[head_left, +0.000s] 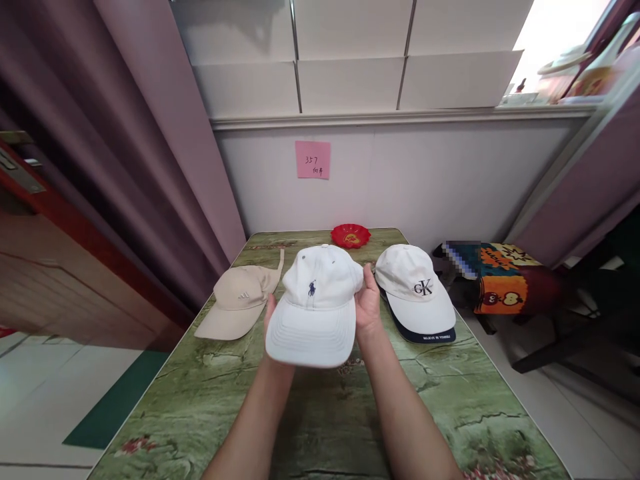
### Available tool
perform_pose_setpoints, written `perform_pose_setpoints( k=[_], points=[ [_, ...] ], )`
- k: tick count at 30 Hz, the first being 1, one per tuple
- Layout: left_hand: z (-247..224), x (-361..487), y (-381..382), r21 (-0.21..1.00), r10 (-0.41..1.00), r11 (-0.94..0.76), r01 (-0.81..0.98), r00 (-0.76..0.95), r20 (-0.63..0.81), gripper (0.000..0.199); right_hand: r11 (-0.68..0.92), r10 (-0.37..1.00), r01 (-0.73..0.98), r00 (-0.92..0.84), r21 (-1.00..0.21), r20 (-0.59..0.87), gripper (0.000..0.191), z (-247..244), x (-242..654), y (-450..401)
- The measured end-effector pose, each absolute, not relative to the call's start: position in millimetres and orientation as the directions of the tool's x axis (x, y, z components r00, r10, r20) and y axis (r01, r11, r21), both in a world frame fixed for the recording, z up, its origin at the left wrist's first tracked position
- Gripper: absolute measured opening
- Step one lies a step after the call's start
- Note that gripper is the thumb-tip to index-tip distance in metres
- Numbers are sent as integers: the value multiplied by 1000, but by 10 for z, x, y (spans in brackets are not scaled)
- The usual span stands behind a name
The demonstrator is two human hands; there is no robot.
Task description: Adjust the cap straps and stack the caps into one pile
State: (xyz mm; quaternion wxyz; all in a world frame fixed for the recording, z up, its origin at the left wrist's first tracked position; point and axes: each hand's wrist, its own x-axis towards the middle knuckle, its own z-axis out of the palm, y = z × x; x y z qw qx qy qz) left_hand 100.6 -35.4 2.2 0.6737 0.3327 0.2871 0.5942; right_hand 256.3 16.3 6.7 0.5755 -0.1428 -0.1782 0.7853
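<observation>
A white cap point(320, 287) with a small dark blue rider logo is held above the table, brim toward me. My left hand point(271, 317) grips its left side, mostly hidden behind the brim. On the right side my right hand point(369, 303) holds the cap, thumb up along its edge. To the left lies a beige cap point(237, 293), its strap sticking up at the back. A white cap with black letters point(407, 277) rests at the right, on top of a dark navy cap point(425, 335) of which the brim shows.
The green wood-patterned table point(210, 400) stands against the wall. A red scalloped dish point(351, 236) sits at its back edge. A pink note point(313, 160) is on the wall. Right of the table is a stool with a colourful cover point(505, 280).
</observation>
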Motion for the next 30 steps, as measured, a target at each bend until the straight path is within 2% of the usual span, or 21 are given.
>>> perform_pose_setpoints(
  k=[2,6,9,12,17,21,25,30],
  points=[
    [164,1087,-406,732,994,26,-681,93,51,66,-257,955,-869,-295,-423,27,56,113,2582,111],
    [392,1250,-543,706,996,-70,-705,-13,86,68,-246,950,-867,-304,-432,70,49,130,2611,69],
    [407,1238,-614,729,998,-39,-684,16,68,81,-241,957,-852,-288,-464,32,48,89,2643,102],
    [364,1178,-641,718,998,-16,-696,35,56,83,-213,967,-842,-254,-496,15,48,33,2676,154],
    [369,1148,-593,519,979,82,-851,165,117,66,-205,964,-858,-260,-471,54,53,-40,2715,202],
    [401,1165,-548,402,949,165,-901,256,185,64,-227,952,-858,-296,-461,83,56,-13,2723,180],
    [360,1119,-560,435,955,146,-889,242,172,64,-214,957,-834,-283,-509,62,59,73,2740,113],
    [256,900,-574,556,973,147,-818,220,67,43,-150,962,-786,-256,-600,95,47,88,2858,73]
  ],
)
